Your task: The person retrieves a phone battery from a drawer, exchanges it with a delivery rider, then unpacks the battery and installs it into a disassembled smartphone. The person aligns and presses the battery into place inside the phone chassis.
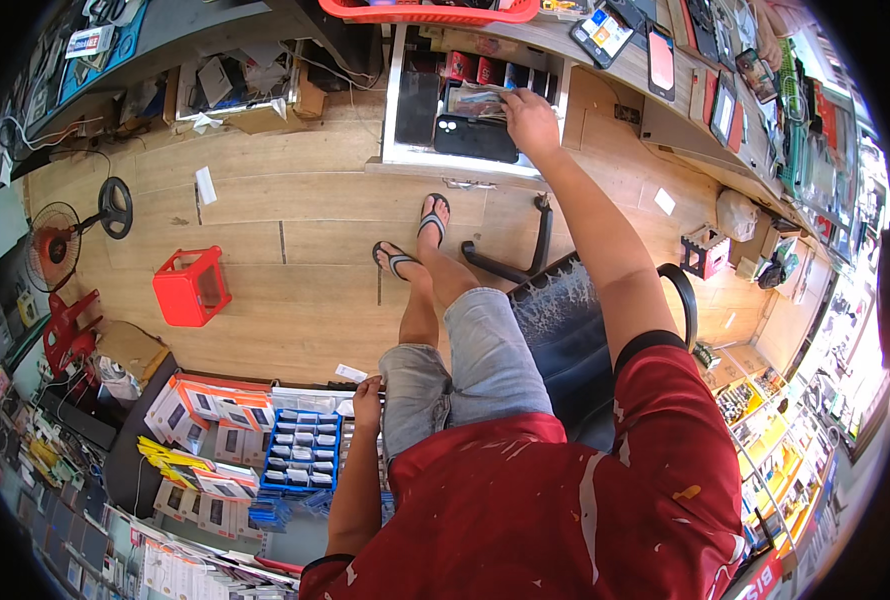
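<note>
My right hand (532, 122) reaches into an open white drawer (389, 125). Its bent fingers close on the edge of a clear plastic packet (473, 103). Just below that packet lies a black smartphone (476, 139) with its camera side up. A dark flat panel (418, 108) fills the drawer's left part, and small red boxes (470, 67) line the back. Down by my left thigh, my left hand (367, 405) is curled beside the edge of a display counter. Whatever its fingers may hold is hidden.
Phones, including a pink-screened one (661, 62), lie on the desk right of the drawer. A red basket (430, 12) sits above it. A black chair (570, 330) stands beside my legs. At left are a red stool (192, 288) and a fan (55, 247). Blue trays (303, 450) lie lower left.
</note>
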The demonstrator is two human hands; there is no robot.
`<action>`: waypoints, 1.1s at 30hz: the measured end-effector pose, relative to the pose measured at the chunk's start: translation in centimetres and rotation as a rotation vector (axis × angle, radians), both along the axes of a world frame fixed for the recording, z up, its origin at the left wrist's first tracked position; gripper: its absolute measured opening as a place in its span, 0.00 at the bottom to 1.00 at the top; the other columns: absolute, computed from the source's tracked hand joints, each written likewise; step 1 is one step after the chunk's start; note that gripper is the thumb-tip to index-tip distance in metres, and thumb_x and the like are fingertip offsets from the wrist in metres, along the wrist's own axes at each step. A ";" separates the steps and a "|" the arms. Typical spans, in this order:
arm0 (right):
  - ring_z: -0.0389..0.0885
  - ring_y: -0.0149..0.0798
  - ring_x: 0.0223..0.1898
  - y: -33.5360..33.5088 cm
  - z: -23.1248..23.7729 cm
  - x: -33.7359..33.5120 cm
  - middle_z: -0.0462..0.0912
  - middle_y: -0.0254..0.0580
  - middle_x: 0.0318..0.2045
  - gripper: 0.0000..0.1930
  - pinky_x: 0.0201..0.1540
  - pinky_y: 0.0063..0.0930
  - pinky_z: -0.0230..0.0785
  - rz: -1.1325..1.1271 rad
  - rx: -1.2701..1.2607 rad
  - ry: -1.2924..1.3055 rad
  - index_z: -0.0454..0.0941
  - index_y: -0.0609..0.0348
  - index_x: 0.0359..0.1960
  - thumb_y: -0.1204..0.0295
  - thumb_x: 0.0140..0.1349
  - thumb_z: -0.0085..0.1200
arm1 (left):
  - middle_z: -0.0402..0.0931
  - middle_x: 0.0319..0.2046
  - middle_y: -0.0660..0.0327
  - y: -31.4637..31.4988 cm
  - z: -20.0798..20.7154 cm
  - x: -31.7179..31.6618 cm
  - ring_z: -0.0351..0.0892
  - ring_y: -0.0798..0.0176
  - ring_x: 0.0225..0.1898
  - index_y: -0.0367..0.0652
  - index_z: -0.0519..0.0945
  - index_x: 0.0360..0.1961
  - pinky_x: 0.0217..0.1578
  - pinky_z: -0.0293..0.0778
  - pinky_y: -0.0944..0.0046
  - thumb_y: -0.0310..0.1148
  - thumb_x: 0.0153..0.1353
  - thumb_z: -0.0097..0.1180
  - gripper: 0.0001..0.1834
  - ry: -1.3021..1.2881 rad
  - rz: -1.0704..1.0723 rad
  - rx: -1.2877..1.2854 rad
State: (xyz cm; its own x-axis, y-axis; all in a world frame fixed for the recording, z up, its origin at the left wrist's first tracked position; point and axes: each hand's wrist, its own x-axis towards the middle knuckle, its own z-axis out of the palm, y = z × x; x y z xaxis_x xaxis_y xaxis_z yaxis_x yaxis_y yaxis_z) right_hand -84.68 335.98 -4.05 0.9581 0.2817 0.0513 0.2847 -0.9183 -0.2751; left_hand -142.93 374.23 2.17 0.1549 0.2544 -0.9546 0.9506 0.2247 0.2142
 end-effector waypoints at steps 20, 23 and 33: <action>0.82 0.52 0.65 0.1 0.1 -2.4 0.86 0.51 0.62 0.17 0.74 0.58 0.64 0.040 -0.061 -0.002 0.85 0.53 0.60 0.64 0.76 0.55 | 0.88 0.43 0.63 0.1 0.9 1.1 0.82 0.67 0.44 0.42 0.88 0.55 0.44 0.76 0.64 0.43 0.77 0.57 0.18 -0.004 -0.035 0.013; 0.83 0.54 0.60 0.4 0.5 -2.8 0.88 0.50 0.56 0.14 0.70 0.56 0.67 0.021 -0.016 -0.158 0.90 0.54 0.51 0.60 0.74 0.59 | 0.87 0.41 0.64 0.0 0.8 1.1 0.81 0.68 0.40 0.43 0.87 0.54 0.40 0.76 0.65 0.43 0.77 0.57 0.17 0.020 -0.010 0.000; 0.84 0.51 0.48 -0.4 -0.4 -3.0 0.87 0.44 0.42 0.09 0.57 0.49 0.73 0.002 0.004 -0.004 0.90 0.56 0.43 0.68 0.69 0.61 | 0.86 0.38 0.65 0.6 0.0 0.4 0.80 0.69 0.34 0.45 0.87 0.53 0.33 0.75 0.65 0.44 0.78 0.57 0.16 0.015 -0.005 -0.020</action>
State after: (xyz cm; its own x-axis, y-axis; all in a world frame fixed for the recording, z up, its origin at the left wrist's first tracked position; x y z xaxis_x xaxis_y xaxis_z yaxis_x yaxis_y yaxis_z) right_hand -87.70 335.59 -4.41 0.9575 0.2830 0.0558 0.2872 -0.9169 -0.2773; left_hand -142.50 374.79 2.19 0.1414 0.2344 -0.9618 0.9549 0.2240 0.1950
